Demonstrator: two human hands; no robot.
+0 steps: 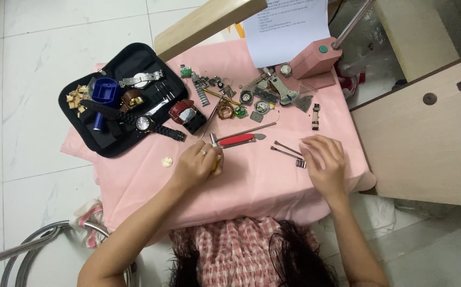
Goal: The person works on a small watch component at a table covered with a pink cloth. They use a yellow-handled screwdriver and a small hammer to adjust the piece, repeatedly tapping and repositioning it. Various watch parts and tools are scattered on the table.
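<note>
Hands worked over a pink cloth (251, 186) on a small table, seen from our head camera. We saw the left hand (197, 163) curled shut around a thin tool with a yellow handle (216, 162), only a bit of yellow showing past the fingers. Just beyond that hand lay a red-handled tool (237, 140) with a small metal head, and a long thin metal rod (247, 130) past it. Off to the far left of that hand sat a black tool pouch (114, 144) holding a black-strapped watch (144, 123), a blue plastic holder (104, 90) and a red-strapped watch (183, 112) at its edge. A small pale disc (167, 161) lay near the left wrist.

The right hand (323, 162) rested flat, fingers down on a short piece of metal watch band (300, 163) (we couldn't tell whether it pinched it or just pressed). Two thin metal pins (286, 150) lay just left of its fingertips. Farther ahead were scattered watch parts (254, 98), a dark strap piece (315, 116), a pink lamp base (315, 58) and a sheet of paper (286, 32).
</note>
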